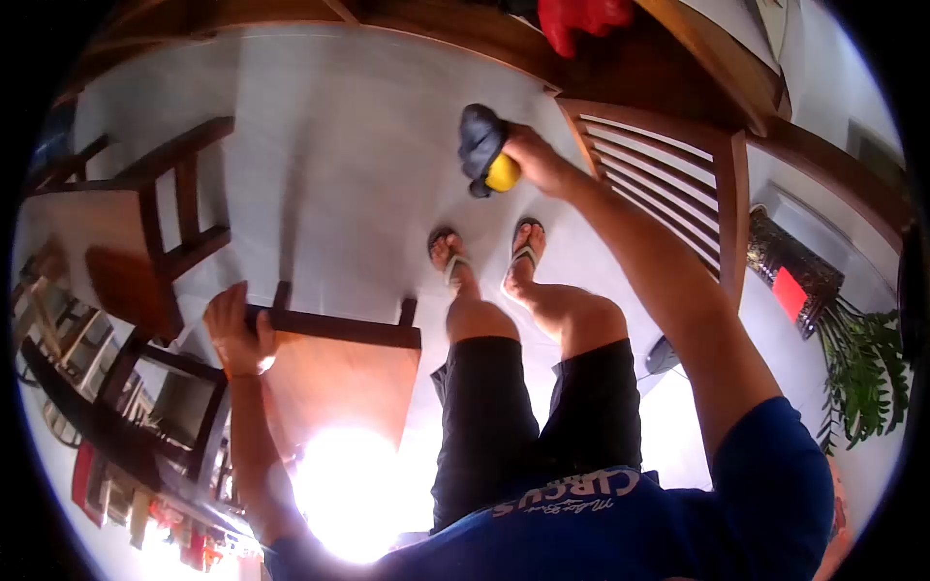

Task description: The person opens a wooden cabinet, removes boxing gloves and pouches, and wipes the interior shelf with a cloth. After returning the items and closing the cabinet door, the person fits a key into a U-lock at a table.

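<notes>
At the far left, a wooden chair [107, 218] stood apart from the nearer wooden seat [349, 373]. The left hand [239, 334] lay over that seat's far left corner, fingers extended, thumb toward its top; firmness of grip could not be determined. Rightward, past the seat's right edge, the feet [449, 254] were planted on the pale floor [358, 145]. Beyond them, above the floor, the right hand [531, 155] was closed around a dark bundle [480, 140] showing a yellow part [503, 174]; its exact nature was unclear. In my judgement, good handling called for gathering the bundle's loose end and keeping the left hand steady at the corner. The slatted chair [731, 194], close by the right forearm, limited outward movement; the widest open floor lay leftward of the bundle.
</notes>
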Demonstrator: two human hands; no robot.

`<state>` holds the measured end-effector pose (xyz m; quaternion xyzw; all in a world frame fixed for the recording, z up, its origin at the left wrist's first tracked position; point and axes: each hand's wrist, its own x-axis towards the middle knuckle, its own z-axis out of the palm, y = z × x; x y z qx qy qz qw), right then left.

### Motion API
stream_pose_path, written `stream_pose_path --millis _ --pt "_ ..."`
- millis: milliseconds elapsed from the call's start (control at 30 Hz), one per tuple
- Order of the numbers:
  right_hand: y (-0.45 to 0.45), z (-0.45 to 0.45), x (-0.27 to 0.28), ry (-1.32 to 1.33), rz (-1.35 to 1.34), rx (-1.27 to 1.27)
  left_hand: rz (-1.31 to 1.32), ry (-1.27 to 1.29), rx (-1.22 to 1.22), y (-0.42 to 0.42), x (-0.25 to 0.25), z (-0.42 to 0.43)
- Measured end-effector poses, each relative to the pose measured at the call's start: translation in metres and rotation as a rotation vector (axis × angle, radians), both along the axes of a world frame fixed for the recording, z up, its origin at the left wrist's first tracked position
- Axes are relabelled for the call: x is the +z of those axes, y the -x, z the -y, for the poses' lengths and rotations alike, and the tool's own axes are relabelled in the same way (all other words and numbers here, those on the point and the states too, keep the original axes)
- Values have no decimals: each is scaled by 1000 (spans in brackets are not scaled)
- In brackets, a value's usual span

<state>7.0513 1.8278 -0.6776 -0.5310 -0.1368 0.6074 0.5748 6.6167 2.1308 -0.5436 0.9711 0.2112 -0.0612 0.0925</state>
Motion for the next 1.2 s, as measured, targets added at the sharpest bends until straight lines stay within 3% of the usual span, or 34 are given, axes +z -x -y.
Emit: stream_pose_path --millis 133,167,367,433,567,600,667,733,833,867,967,1033,1100,1133,1200 --pt "36 -12 26 56 -281 43 21 23 33 -4 5 6" --pt "45 -17 30 72 -126 80 36 23 28 -6 3 4" --pt "90 -37 41 -122 -189 248 56 4 137 1 7 13" --pt "107 -52 39 -181 -101 298 50 -28 163 1 3 16" --pt "125 -79 44 -230 -28 440 358 325 391 -59 16 68" --pt "130 -86 51 -243 -28 431 521 418 247 -73 9 78" --pt "136 -99 61 -261 7 477 665 606 196 -103 1 107" --pt "143 -107 56 -338 77 506 602 820 373 -121 3 132" --pt "136 -119 42 -283 308 674 340 597 327 -122 -20 128" --pt "130 -123 30 -247 470 750 396 586 361 -125 -24 129" --pt "98 -137 22 -188 577 895 330 474 312 -121 -35 124" --pt "71 -146 -11 -43 385 766 320 512 297 -120 -27 131" --pt "31 -153 -45 -12 1028 649 317 507 299 -125 -21 137" --pt "-4 -164 -101 29 1203 588 291 505 293 -123 -21 142" --pt "-56 -177 -107 198 1440 389 225 436 299 -116 -24 148"
